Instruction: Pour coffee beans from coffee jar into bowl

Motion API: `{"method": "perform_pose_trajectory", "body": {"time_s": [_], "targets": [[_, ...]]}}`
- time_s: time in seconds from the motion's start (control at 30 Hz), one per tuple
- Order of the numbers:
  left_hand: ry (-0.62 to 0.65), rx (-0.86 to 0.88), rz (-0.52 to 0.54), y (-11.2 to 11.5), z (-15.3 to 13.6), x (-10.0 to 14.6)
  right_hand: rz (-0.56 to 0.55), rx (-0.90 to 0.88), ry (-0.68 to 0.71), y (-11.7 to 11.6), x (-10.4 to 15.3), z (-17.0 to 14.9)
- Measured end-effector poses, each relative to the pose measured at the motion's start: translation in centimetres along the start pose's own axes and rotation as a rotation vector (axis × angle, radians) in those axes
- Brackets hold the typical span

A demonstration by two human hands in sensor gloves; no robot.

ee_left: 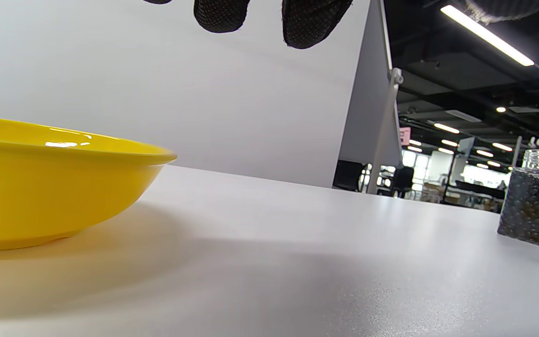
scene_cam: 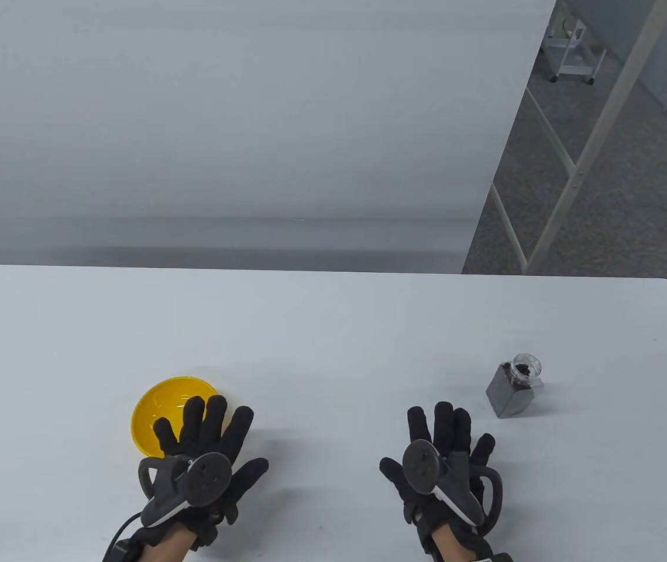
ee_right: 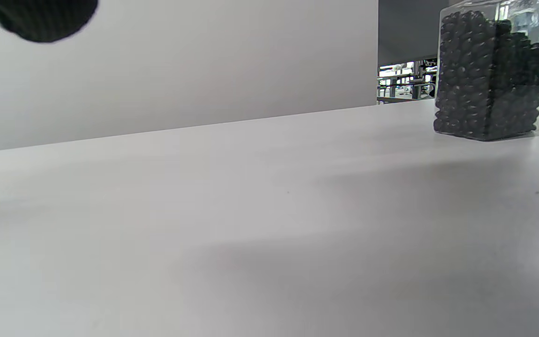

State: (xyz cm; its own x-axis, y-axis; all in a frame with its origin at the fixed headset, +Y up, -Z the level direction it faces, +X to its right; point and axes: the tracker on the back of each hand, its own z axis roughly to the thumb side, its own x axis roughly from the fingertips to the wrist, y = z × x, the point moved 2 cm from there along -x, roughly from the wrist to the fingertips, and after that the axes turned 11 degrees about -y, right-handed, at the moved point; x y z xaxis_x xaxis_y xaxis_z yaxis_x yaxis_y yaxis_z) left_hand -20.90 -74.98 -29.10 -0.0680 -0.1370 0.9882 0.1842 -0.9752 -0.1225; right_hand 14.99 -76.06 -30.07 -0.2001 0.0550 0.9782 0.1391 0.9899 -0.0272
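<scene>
Near the bottom of the table view, two gloved hands lie flat above a white table (scene_cam: pixel 333 328). The left hand (scene_cam: pixel 205 462) is at the lower left, with its fingers spread wide and holding nothing. Its fingertips reach over the near edge of a yellow bowl (scene_cam: pixel 158 404), which sits just past them, up and to the left. In the left wrist view the bowl (ee_left: pixel 40 187) fills the left side, and its rim looks shiny.

The right hand (scene_cam: pixel 444 462) is at the lower right. Its fingers are also spread out and hold nothing. The coffee jar (scene_cam: pixel 515 389) stands upright a little up and to the right of this hand, not touching it. The jar has no lid on, and dark coffee beans (ee_right: pixel 484 79) fill it almost to the top. In the right wrist view the jar sits at the upper right. Bowl and jar are well apart, with both hands between them.
</scene>
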Motion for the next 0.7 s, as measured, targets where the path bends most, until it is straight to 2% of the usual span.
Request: {"method": "perform_pose_trajectory", "body": {"time_s": [0.7], "targets": [[0.005,0.003,0.012,-0.1,0.1,0.0,-0.01,-0.148,-0.182,2.5,-2.3,-6.7]]}}
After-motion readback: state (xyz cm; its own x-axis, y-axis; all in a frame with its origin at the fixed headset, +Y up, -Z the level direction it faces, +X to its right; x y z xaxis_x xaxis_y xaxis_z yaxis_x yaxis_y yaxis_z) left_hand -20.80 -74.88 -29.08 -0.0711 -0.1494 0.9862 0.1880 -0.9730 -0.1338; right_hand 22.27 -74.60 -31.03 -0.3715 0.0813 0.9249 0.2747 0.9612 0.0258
